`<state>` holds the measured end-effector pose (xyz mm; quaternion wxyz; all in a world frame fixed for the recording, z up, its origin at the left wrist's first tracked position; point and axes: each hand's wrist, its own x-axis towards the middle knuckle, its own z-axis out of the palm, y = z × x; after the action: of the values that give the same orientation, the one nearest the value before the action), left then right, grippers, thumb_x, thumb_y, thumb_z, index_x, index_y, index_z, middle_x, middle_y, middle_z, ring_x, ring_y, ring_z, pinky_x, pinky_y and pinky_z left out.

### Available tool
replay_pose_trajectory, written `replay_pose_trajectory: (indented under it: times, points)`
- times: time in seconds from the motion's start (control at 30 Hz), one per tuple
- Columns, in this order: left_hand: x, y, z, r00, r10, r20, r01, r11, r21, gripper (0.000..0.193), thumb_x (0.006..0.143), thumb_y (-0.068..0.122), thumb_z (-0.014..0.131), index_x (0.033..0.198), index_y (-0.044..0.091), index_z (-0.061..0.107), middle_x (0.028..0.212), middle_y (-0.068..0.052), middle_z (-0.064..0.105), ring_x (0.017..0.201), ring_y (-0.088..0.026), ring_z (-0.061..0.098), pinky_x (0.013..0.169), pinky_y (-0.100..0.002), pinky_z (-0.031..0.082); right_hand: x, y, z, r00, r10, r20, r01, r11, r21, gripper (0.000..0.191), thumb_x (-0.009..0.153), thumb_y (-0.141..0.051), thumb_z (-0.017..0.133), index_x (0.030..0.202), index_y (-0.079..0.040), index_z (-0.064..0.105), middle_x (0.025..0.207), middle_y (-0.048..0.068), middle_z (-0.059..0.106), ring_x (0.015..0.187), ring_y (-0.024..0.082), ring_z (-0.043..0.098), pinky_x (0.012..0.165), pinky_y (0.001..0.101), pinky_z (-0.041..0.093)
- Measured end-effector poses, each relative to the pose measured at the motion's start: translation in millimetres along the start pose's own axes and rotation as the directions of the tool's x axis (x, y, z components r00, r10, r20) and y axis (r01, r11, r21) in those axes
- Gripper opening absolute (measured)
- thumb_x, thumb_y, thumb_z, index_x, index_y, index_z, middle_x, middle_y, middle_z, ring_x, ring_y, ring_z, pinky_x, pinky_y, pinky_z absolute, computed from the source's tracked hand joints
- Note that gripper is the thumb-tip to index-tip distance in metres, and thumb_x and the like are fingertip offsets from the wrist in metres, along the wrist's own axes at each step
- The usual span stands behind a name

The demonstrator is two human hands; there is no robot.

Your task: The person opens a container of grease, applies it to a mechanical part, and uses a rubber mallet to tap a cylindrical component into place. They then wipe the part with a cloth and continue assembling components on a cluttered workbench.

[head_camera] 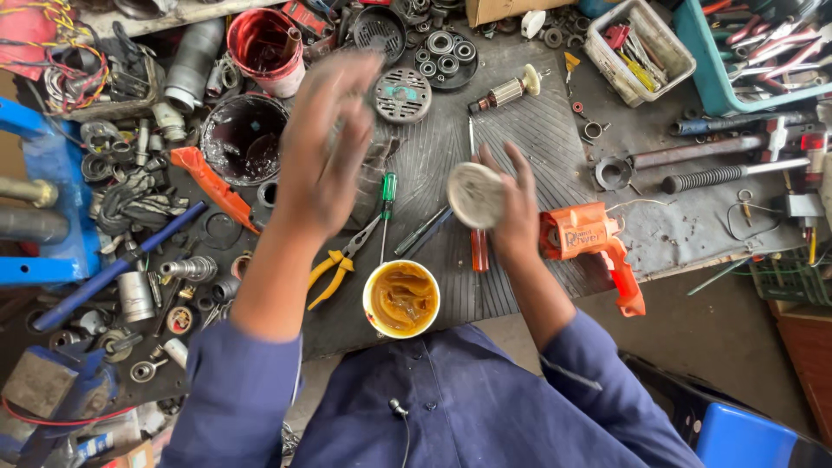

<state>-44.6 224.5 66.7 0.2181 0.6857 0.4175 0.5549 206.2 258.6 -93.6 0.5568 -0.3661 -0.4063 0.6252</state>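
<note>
My right hand holds a round, greyish-white disc-shaped part above the ribbed black mat. My left hand is raised over the bench, fingers spread and blurred, with nothing in it. Just below both hands sits an open yellow tub of brown grease. An orange power-tool housing lies right beside my right wrist. Yellow-handled pliers, a green-handled screwdriver and a red-handled screwdriver lie between my hands.
A motor armature, a round vented cover and bearings lie at the back. A red can and a black pot stand left. Plastic bins with tools sit at the right; a blue vise far left.
</note>
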Motion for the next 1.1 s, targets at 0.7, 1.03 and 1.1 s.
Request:
replay_pose_trajectory:
  times: [0.7,1.03,1.1]
  points:
    - [-258,42,-8,0.757,-0.46,-0.464,0.524,0.852,0.01,0.029,0.1,0.009,0.065,0.128,0.002,0.062,0.126,-0.01,0.062,0.099,-0.016,0.065,0.09,-0.03,0.052,53,36,134,0.404,0.035,0.914,0.915,-0.031,-0.403,0.04,0.08,-0.032,0.078,0.111,-0.008,0.07,0.124,0.02,0.066,0.124,0.045,0.059,0.113,0.0536,0.031]
    - [-236,59,-45,0.801,-0.059,-0.596,0.354,0.849,0.392,0.045,0.099,0.01,0.071,0.139,0.005,0.052,0.144,-0.016,0.053,0.138,-0.032,0.052,0.12,-0.044,0.042,-55,-83,111,0.76,-0.222,0.61,0.316,0.948,-0.049,0.022,0.112,-0.023,0.061,0.124,-0.006,0.055,0.121,0.011,0.065,0.102,0.02,0.061,0.093,0.0323,0.052]
    - [-217,56,-44,0.753,0.03,-0.658,0.314,0.861,0.399,0.053,0.101,0.013,0.07,0.146,0.006,0.044,0.152,-0.017,0.046,0.144,-0.033,0.046,0.125,-0.045,0.038,-99,-82,127,0.751,-0.261,0.606,0.468,0.858,-0.211,0.026,0.108,-0.029,0.062,0.121,-0.007,0.056,0.124,0.012,0.065,0.11,0.022,0.062,0.099,0.0357,0.052]
